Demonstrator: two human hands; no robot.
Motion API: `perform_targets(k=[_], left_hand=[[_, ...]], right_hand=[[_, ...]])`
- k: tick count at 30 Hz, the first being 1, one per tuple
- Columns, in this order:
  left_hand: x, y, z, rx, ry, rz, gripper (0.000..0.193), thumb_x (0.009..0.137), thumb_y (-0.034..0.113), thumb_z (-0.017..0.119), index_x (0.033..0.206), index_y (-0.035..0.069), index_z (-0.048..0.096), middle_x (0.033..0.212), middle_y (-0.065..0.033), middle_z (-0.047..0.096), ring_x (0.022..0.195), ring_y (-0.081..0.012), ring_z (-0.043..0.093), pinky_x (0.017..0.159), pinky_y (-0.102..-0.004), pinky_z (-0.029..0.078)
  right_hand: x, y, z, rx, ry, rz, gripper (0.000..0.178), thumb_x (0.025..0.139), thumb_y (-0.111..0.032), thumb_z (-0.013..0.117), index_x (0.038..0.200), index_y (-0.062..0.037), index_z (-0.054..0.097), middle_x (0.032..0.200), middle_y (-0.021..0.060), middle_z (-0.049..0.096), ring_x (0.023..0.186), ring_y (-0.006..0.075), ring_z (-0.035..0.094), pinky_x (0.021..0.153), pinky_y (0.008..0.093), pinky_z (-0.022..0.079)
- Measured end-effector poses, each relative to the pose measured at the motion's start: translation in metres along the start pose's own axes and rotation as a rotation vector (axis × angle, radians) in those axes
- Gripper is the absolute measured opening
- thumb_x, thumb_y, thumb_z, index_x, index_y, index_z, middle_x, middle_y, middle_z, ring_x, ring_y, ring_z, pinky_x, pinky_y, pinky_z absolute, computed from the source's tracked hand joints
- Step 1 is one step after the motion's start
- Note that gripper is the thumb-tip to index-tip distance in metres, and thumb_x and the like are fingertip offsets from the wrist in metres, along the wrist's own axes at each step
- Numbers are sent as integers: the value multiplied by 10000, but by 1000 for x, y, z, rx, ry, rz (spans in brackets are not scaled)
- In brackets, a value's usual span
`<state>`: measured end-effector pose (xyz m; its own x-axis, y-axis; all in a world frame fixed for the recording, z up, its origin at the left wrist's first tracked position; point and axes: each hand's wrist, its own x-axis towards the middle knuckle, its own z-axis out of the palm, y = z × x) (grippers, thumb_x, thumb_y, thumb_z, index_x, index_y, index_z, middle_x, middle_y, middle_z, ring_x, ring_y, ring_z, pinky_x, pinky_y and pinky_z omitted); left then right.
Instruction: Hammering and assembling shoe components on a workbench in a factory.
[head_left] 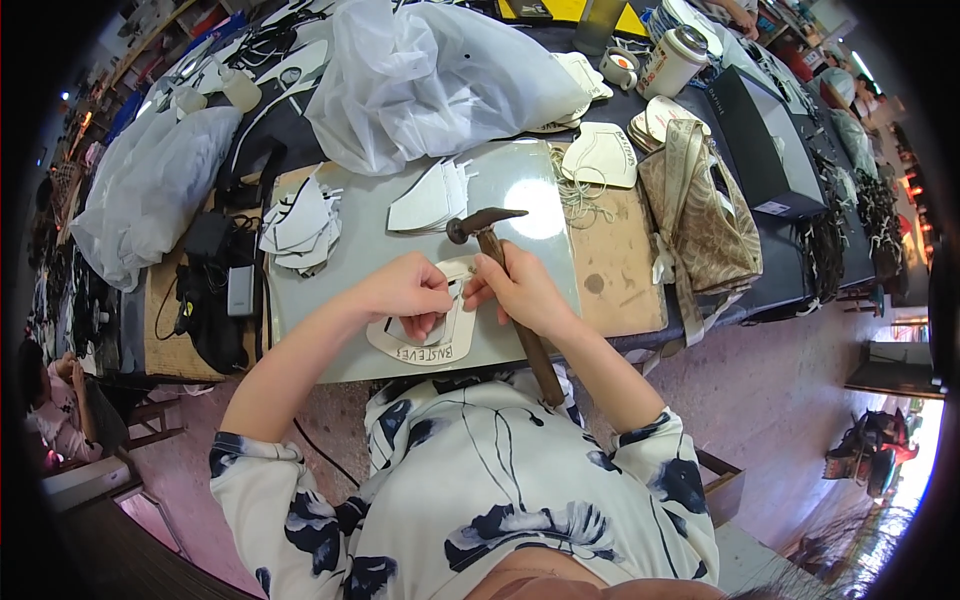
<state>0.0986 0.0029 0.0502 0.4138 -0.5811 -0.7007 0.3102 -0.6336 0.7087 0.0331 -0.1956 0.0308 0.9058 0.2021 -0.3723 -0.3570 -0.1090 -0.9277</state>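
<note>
A cream, flat cut-out pattern piece with dark lettering along its near edge lies on the grey work board. My left hand is closed over it, fingers curled and pinched near its middle; what they pinch is too small to make out. My right hand grips a hammer with a wooden handle, its dark metal head beyond my knuckles and the handle slanting back toward my lap. The right thumb and fingertips also touch the pattern piece's right side, close to my left fingers.
White cut pieces lie in a left stack and a middle stack. Behind them sits a large translucent plastic bag. To the right are a patterned tan bag, a dark box and a can. A grey power bank lies left.
</note>
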Motion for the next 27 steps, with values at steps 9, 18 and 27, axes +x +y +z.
perform_targets(k=[9,18,27], left_hand=[[-1,-17,-4,1,-36,242,302,868,215,683,655,52,547,578,-46,614,495,-119,622,447,-264,490],[-16,-2,12,380,171,227,362,845,244,700,583,55,538,498,-23,566,462,-123,600,453,-280,462],[-120,-10,-101,158,926,486,295,807,61,598,557,51,443,522,49,462,467,-46,373,427,-272,305]], right_hand=[[3,11,17,188,-65,30,285,1035,-249,471,1062,34,487,938,138,661,835,191,687,646,288,578],[2,24,17,273,-114,-8,314,1029,-260,481,1116,42,472,932,131,650,792,173,676,665,295,587],[9,12,19,272,-116,120,340,1047,-237,404,1197,68,401,980,160,668,832,196,701,687,299,599]])
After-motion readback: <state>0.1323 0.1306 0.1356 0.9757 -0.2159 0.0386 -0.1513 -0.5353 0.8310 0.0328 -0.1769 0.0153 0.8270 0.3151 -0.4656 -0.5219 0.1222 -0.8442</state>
